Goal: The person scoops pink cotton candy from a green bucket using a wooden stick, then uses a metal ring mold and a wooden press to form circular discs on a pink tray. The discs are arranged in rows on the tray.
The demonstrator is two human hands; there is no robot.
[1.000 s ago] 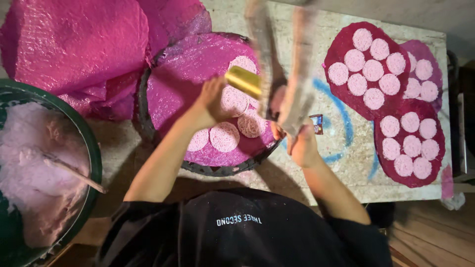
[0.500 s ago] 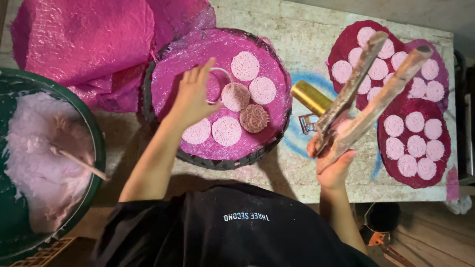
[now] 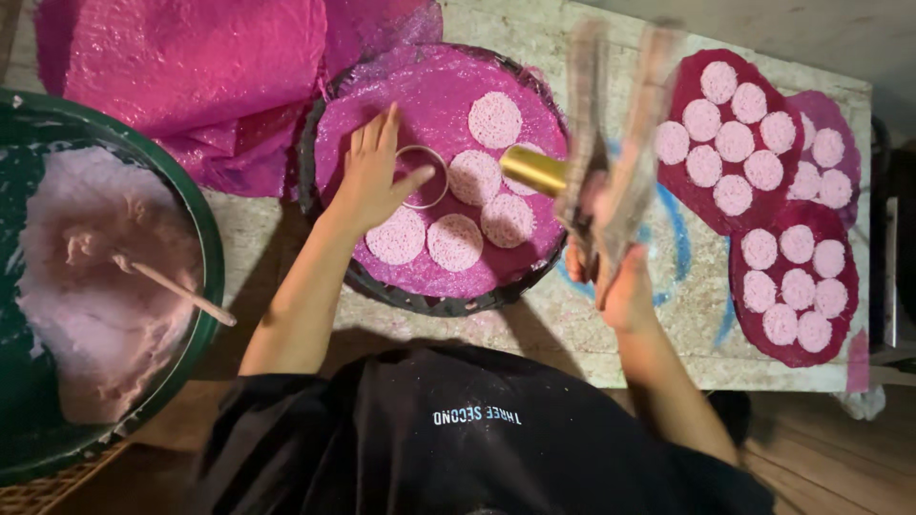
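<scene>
The left hand (image 3: 374,181) is resting open-fingered beside a metal ring (image 3: 421,176) on the pink-lined tray (image 3: 420,298), while at three o'clock the right hand (image 3: 625,286) is gripping blurred tongs (image 3: 611,153).

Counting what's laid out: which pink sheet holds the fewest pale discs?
The round sheet under the left hand: five discs, while each sheet on the right holds more.
</scene>
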